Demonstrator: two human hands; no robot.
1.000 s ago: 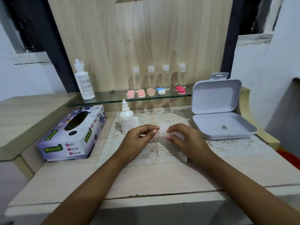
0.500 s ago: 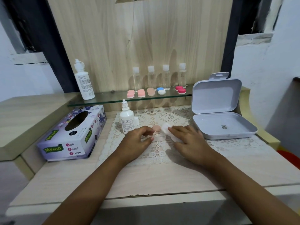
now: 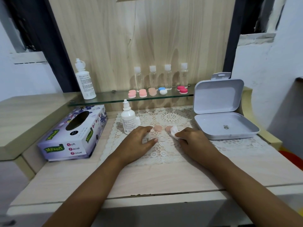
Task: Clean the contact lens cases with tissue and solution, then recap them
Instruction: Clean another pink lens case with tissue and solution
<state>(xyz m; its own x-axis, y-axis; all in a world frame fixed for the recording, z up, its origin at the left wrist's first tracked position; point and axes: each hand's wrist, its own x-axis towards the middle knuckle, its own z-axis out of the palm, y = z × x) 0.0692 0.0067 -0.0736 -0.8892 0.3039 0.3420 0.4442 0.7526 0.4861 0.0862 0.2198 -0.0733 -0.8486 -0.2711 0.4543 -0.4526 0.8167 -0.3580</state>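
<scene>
A: While the left hand [image 3: 139, 142] pinches the clear case [image 3: 151, 138] between thumb and fingers on the lace mat [image 3: 164, 154], what makes this wipe go well?

B: The right hand [image 3: 192, 141] pinches a wad of tissue [image 3: 174, 131] at its fingertips, just right of the case. I would push the wad into each well in turn and twist it, so the tissue reaches the bottom and the rim.

A: And the caps?

B: The 2 peach caps [image 3: 158, 128] lie off the case, just on its far side. They probably need the same wipe inside before they go back on.

A: Any risk?

B: The case looks light and see-through, so it may skid on the lace; a firm left-hand hold matters. The solution bottle [image 3: 127, 119] stands upright on the worktop just far-left of that hand, so a wide sweep could tip it.
</scene>
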